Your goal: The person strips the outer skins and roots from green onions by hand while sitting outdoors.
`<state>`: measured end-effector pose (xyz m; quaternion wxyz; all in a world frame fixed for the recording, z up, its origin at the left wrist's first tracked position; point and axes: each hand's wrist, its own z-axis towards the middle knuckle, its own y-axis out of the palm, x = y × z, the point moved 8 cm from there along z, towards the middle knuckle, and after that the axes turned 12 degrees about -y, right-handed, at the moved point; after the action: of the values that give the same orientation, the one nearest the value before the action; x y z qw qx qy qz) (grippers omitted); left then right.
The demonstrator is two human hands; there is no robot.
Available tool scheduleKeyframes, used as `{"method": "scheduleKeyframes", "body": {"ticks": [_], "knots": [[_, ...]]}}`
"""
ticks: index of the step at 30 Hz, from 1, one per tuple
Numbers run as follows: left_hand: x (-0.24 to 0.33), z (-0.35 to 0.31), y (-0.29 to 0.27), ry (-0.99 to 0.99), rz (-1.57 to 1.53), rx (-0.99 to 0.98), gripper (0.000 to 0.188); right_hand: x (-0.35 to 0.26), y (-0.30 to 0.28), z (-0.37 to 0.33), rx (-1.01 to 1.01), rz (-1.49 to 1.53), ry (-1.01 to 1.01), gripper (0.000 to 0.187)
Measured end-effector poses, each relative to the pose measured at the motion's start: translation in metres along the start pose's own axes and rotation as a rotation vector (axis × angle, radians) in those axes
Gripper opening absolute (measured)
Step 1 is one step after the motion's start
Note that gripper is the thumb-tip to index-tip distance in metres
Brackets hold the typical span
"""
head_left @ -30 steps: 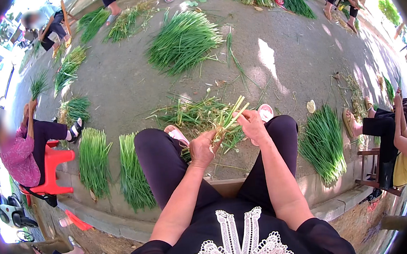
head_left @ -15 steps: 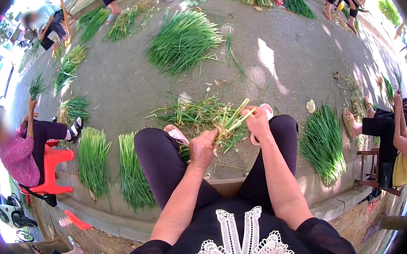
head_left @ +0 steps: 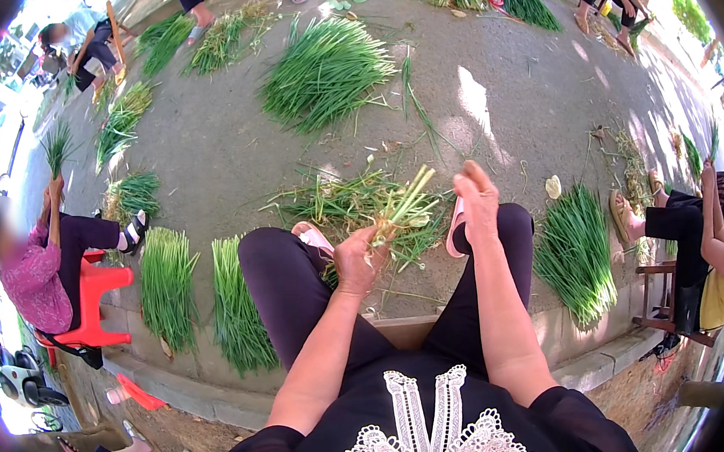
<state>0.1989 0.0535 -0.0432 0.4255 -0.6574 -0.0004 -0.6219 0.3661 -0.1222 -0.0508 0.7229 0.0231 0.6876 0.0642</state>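
My left hand (head_left: pixel 356 259) is closed around the lower part of a small bunch of garlic chives (head_left: pixel 409 200). The pale, thick ends of the stalks point up and to the right, with dry brownish leaf bits about their base. Apart from the bunch, my right hand (head_left: pixel 477 197) is raised by my right knee, its fingers bent together; whatever may be between them is too small to make out. Beneath the bunch, between my feet, lies a loose heap of untrimmed chives and straw-coloured scraps (head_left: pixel 325 202).
Sorted chives lie in piles left (head_left: pixel 240 310), right (head_left: pixel 573 255) and ahead (head_left: pixel 327 74) on the grey pavement. People sit around with chives; one at left is on a red plastic stool (head_left: pixel 97 292), another at right on a wooden chair (head_left: pixel 657 299). A kerb (head_left: pixel 183 392) runs behind me.
My right hand has come off the chive stalks and moved up and to the right. My left hand keeps its hold; the bunch has tilted slightly more upright.
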Motion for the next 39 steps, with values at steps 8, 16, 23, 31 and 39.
{"method": "scheduleKeyframes", "body": {"ticks": [8, 16, 23, 31, 39], "knots": [[0.004, -0.003, 0.01, 0.05, 0.06, -0.11, 0.025, 0.018, 0.027, -0.011, -0.352, -0.042, 0.138, 0.044], [-0.017, -0.003, 0.017, -0.388, -0.452, -0.231, 0.029, 0.008, 0.031, -0.016, -0.369, 0.088, 0.229, 0.047], [-0.023, -0.003, 0.015, -0.455, -0.552, -0.247, 0.027, -0.01, 0.037, -0.02, -0.446, 0.061, 0.158, 0.05], [-0.02, -0.004, 0.012, -0.456, -0.448, -0.215, 0.025, -0.003, 0.034, -0.017, -0.464, -0.184, 0.026, 0.052], [-0.014, -0.001, 0.009, -0.238, -0.236, -0.139, 0.026, -0.015, 0.034, -0.016, -0.464, -0.318, -0.011, 0.05]]}}
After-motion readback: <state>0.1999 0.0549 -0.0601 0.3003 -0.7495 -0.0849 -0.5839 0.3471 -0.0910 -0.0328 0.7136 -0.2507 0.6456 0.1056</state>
